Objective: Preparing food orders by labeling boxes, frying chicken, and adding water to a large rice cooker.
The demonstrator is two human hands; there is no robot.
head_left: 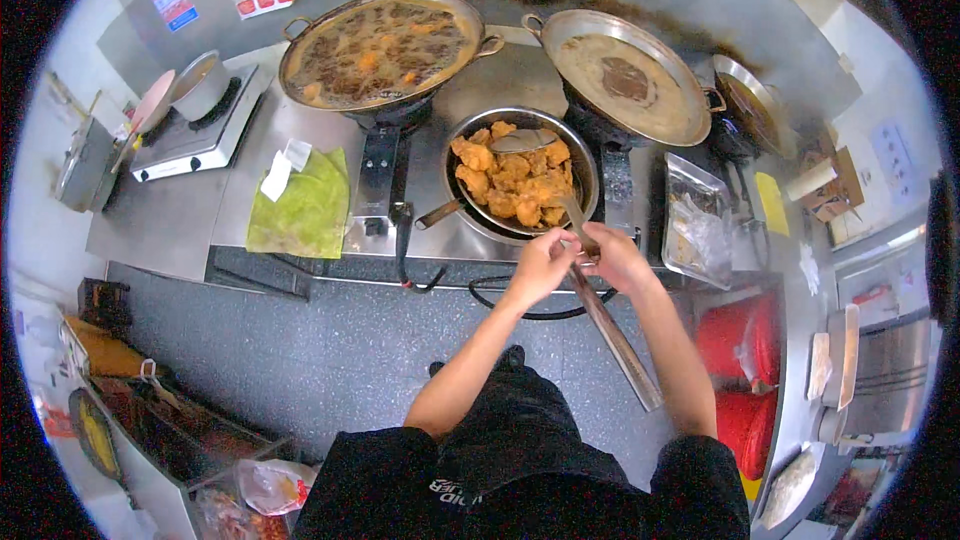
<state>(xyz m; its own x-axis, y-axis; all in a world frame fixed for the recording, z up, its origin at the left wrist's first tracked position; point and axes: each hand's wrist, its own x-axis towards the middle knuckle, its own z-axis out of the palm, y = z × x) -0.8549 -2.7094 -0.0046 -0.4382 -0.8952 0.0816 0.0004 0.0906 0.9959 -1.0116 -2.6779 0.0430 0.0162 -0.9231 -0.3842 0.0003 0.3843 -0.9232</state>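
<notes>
A metal bowl (587, 142) of fried, battered pieces (517, 184) stands on the steel counter before me, with a metal ladle head (523, 140) lying on the pieces. At the bowl's near edge my left hand (546, 264) and my right hand (616, 255) come close together. A metal utensil (576, 216) reaches from my right hand into the bowl. Under my hands a long metal handle (615, 341) slants down to the right past the counter's edge. My left fingers are pinched near it; whether they hold anything is hidden.
A wide pan of bubbling oil (375, 52) stands at the back left, another oil pan (622, 79) at the back right. A green cloth (300, 202) lies left of a burner control box. A metal tray (697, 225) with plastic film is at the right, red containers (742, 345) below.
</notes>
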